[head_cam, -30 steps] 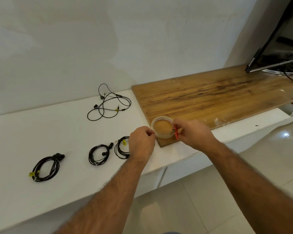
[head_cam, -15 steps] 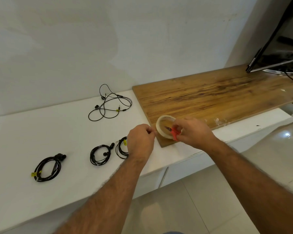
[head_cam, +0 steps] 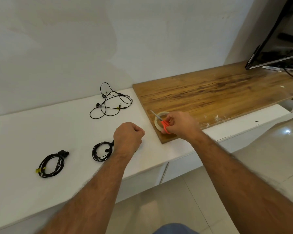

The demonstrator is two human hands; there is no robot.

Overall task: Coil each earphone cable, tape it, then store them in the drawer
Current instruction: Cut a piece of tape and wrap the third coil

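Note:
A loose tangle of black earphones (head_cam: 111,103) lies at the back of the white counter (head_cam: 41,125). Two coiled earphones lie near the front: one with a yellow tag (head_cam: 52,163), one (head_cam: 101,151) just left of my left hand. My left hand (head_cam: 128,139) hovers over the counter with its fingers curled and thumb pinched against the forefinger, seemingly on a strip of clear tape; it hides a third coil. My right hand (head_cam: 181,125) grips orange-handled scissors (head_cam: 165,125), blades pointing up-left over the tape roll (head_cam: 159,119), which sits on the wooden board's corner.
The wooden board (head_cam: 218,92) covers the counter's right part, and a TV (head_cam: 277,39) stands at its far right. White drawer fronts (head_cam: 178,168) sit below the counter edge. A tiled floor (head_cam: 176,208) lies beneath.
My left hand has pulled left, away from the tape roll, and now covers the third coil. My right hand has lifted the scissors so the blades show above the roll.

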